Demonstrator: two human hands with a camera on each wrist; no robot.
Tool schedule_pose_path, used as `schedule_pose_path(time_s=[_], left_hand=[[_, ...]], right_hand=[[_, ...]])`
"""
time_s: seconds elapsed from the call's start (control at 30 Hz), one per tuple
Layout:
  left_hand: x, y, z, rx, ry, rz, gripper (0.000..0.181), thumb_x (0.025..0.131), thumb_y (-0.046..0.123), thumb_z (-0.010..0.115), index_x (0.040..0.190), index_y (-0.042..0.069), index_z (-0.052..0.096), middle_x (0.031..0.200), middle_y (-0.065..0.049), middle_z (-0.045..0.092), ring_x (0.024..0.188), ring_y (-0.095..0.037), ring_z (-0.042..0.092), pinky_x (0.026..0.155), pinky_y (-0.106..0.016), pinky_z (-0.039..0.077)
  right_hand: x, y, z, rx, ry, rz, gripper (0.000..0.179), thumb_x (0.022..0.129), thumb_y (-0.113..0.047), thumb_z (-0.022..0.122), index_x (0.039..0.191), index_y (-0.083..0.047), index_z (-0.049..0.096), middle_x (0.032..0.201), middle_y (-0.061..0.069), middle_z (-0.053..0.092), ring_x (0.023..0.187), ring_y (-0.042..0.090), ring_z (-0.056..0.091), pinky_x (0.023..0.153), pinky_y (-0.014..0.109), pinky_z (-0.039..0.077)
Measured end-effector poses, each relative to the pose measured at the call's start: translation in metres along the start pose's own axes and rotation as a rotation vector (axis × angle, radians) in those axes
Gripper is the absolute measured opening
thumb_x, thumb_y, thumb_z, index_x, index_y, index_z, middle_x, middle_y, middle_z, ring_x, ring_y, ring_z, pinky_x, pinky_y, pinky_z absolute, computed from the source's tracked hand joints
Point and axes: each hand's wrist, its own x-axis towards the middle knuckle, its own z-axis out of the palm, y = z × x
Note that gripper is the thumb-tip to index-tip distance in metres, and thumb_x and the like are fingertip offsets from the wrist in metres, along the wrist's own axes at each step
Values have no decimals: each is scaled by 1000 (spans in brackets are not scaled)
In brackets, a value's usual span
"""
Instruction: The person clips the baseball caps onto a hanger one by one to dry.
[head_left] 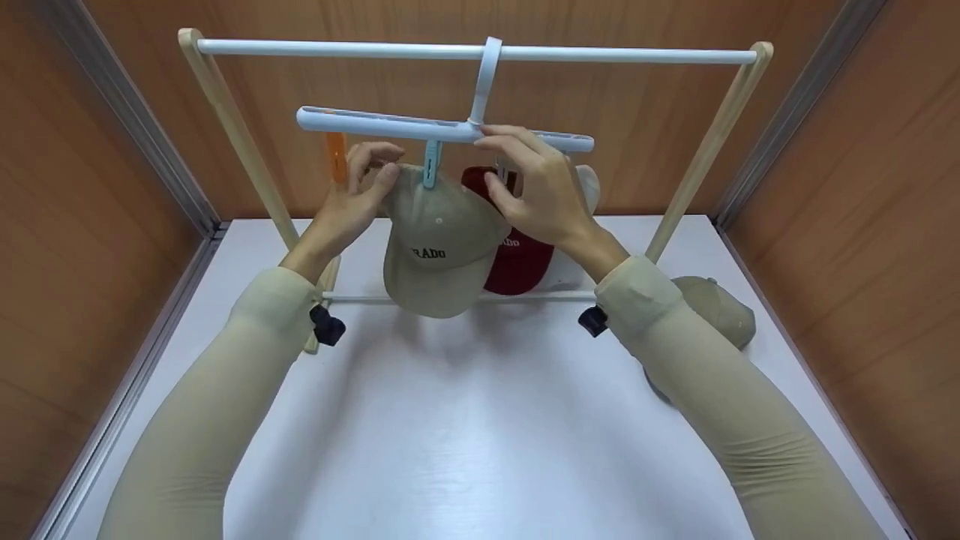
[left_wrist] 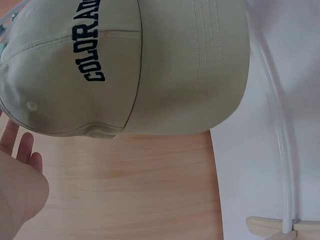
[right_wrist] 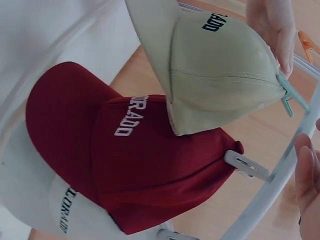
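Note:
A beige cap point(head_left: 448, 225) with dark lettering hangs brim down from a teal clip point(head_left: 431, 163) on a light blue hanger point(head_left: 375, 124). My left hand point(head_left: 356, 184) is at the cap's upper left edge, thumb and index finger apart; some of its fingers show beyond the cap in the left wrist view. My right hand point(head_left: 544, 184) has its fingertips at the hanger's middle, below the hook point(head_left: 486, 82), with the thumb lower and apart. Beside the beige cap, a red cap point(right_wrist: 150, 165) hangs from a grey clip point(right_wrist: 247, 165), partly hidden by my right hand in the head view.
A white cap point(right_wrist: 82, 215) hangs past the red one. An orange clip point(head_left: 337, 157) is on the hanger's left part. The hook sits over the white rail point(head_left: 337, 49) of a wooden-legged rack. Another beige cap point(head_left: 712, 307) lies on the white table point(head_left: 465, 450), partly behind my right sleeve.

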Motion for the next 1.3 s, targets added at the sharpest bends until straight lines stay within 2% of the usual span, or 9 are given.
schedule_pose_path(time_s=[0.17,0.2,0.37,0.47,0.6,0.73,0.97,1.1,1.3], left_hand=[[-6,1,-2,28,48,-2,41,112,33,55,149,15,50,152,-4,45,140,-25,39,120,-55,33],[-8,1,-2,35,61,-5,41,112,32,55,149,15,50,152,-4,44,140,-26,39,120,-55,33],[-22,-4,0,92,192,-7,40,112,30,56,148,12,51,149,-8,47,135,-27,43,116,-49,35],[-34,-6,3,126,259,-10,40,112,29,55,146,9,52,144,-11,50,131,-26,45,112,-48,39],[-51,-5,8,232,304,-11,38,111,30,53,142,9,55,136,-13,53,128,-28,48,110,-50,38],[-64,-3,12,372,347,38,37,110,30,54,138,6,59,132,-15,57,124,-33,49,109,-53,33],[-81,5,19,525,352,132,36,107,27,57,136,6,63,128,-16,61,120,-36,48,104,-52,34],[-87,11,26,606,329,175,35,107,27,58,135,7,63,131,-15,61,121,-37,48,105,-53,34],[-95,24,40,688,267,258,35,105,26,61,136,9,62,137,-13,62,126,-36,50,106,-53,37]], right_hand=[[-11,6,-2,9,-10,4,34,102,-14,69,134,-3,70,144,12,66,137,23,60,111,33,49],[-13,7,-3,11,-6,2,34,101,-13,69,134,-3,70,144,12,66,129,22,65,107,33,52],[-26,11,-6,-38,3,18,33,99,-11,72,132,-5,72,141,11,68,114,24,70,93,42,55],[-33,13,-8,-55,-7,40,35,98,-11,72,132,-6,72,143,10,67,125,26,66,99,48,50],[-42,17,-11,-58,-26,64,35,98,-10,72,134,-7,71,145,9,66,130,26,63,105,47,49],[-52,20,-16,-52,-37,87,35,99,-10,71,133,-8,71,146,7,66,123,26,64,95,42,56],[-70,29,-25,-79,-48,84,36,99,-9,72,134,-6,70,145,11,66,71,18,62,63,29,52],[-83,34,-31,-93,-58,94,36,100,-12,71,136,-5,69,144,10,66,59,15,56,59,25,48],[-101,42,-40,-118,-44,148,38,98,-11,73,136,-7,70,140,8,68,60,10,56,59,25,49]])
